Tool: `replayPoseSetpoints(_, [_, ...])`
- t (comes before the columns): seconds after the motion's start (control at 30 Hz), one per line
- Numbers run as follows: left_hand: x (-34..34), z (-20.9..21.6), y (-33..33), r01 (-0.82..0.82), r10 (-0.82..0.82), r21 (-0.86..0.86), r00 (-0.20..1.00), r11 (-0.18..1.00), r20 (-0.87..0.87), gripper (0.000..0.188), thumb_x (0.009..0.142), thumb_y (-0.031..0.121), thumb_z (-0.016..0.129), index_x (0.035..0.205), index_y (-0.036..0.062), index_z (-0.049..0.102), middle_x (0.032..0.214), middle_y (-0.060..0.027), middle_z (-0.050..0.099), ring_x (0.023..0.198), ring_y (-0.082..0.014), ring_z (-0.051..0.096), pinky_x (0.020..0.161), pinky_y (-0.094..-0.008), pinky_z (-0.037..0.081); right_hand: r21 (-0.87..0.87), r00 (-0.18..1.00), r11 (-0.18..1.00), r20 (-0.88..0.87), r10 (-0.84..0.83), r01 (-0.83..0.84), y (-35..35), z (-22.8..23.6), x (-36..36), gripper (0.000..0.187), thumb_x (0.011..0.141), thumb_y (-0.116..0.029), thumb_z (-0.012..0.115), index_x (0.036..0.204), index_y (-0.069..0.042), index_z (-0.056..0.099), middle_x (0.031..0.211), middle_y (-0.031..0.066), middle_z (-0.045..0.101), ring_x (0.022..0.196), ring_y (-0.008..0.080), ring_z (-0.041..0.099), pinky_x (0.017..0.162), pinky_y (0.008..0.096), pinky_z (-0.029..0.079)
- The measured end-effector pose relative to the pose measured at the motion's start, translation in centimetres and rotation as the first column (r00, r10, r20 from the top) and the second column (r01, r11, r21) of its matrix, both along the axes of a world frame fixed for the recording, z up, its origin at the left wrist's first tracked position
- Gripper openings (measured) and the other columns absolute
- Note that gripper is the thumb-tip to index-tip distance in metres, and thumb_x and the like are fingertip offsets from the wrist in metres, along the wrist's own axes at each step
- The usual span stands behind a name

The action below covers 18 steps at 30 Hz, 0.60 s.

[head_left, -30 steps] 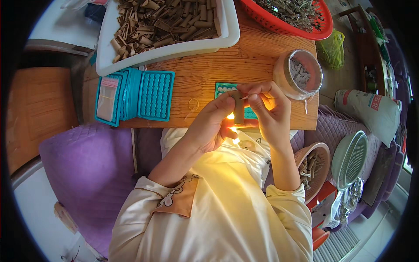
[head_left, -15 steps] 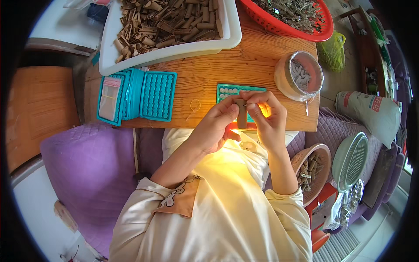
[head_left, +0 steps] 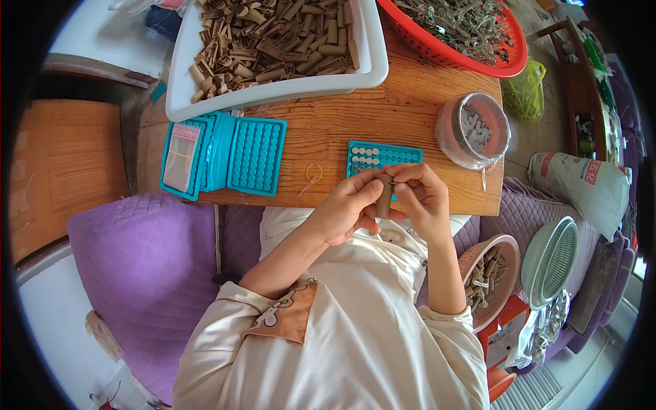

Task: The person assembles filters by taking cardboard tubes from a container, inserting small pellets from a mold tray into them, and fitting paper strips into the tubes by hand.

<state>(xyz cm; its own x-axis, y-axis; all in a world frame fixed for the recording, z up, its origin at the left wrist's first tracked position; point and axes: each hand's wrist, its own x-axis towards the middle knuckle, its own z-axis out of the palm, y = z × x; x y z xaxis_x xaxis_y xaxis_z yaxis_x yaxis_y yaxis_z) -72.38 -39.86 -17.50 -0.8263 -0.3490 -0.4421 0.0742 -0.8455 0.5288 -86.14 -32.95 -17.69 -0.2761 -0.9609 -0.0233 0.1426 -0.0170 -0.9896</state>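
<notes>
Varnished wood makes up the tabletop [head_left: 328, 147], with a purple quilted sofa [head_left: 147, 239] on the near left. Between the person's two hands, just over the tabletop's near edge, sits one brown tube [head_left: 385, 199], held roughly upright. The left hand [head_left: 347, 208] has its fingers closed around it, thumb pressed on its side. The right hand [head_left: 425, 198] has its fingers bent in at the tube's far end; whether they pinch something tiny, I can't tell.

Just beyond, a teal pocketed tray [head_left: 403, 154] carries white discs [head_left: 366, 152] at its left end, while the pockets to the right look unfilled. I'd judge it an early stage: a white bin [head_left: 280, 90] on the far left is heaped with brown pieces [head_left: 273, 44], against a smaller pile of brown tubes [head_left: 484, 277] in the pink basket [head_left: 504, 240] at the near right.
</notes>
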Motion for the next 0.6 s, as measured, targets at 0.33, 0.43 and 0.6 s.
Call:
replayPoseSetpoints(0.33, [-0.1, -0.6, 0.7, 0.143, -0.146, -0.12, 0.989, 0.982, -0.019, 0.032, 0.091, 0.024, 0.038, 0.116, 0.0035, 0.04, 0.081, -0.0025, 0.054, 0.067, -0.0103, 0.06, 0.038, -0.0158, 0.038, -0.053, 0.859, 0.985, -0.497, 0.119, -0.166, 1.6, 0.4, -1.6, 0.011, 0.073, 0.009, 0.051, 0.079, 0.0, 0.048, 0.095, 0.0156, 0.056, 0.086, 0.0269, 0.056, 0.07, 0.0302, 0.046])
replayPoseSetpoints(0.43, [-0.7, 0.0, 0.6, 0.214, -0.222, -0.083, 0.97, 0.973, -0.095, 0.04, 0.09, 0.027, 0.04, 0.121, 0.0014, 0.036, 0.081, -0.0062, 0.055, 0.059, -0.011, 0.057, 0.035, -0.0156, 0.034, -0.102, 0.834, 0.968, -0.534, 0.141, -0.229, 1.9, 2.5, -2.2, 0.016, 0.071, 0.008, 0.052, 0.084, -0.002, 0.049, 0.094, 0.0154, 0.056, 0.084, 0.0287, 0.055, 0.071, 0.0327, 0.045])
replayPoseSetpoints(0.6, [-2.4, 3.5, 0.6, 0.225, -0.241, -0.159, 0.967, 0.961, -0.086, 0.042, 0.088, 0.025, 0.045, 0.123, 0.0019, 0.035, 0.088, -0.005, 0.057, 0.067, -0.0097, 0.057, 0.043, -0.0158, 0.04, -0.135, 0.823, 0.989, -0.567, -0.032, -0.055, 4.8, 5.6, -4.6, 0.015, 0.076, -0.008, 0.057, 0.088, -0.002, 0.052, 0.088, 0.0145, 0.057, 0.077, 0.0275, 0.056, 0.066, 0.0322, 0.045])
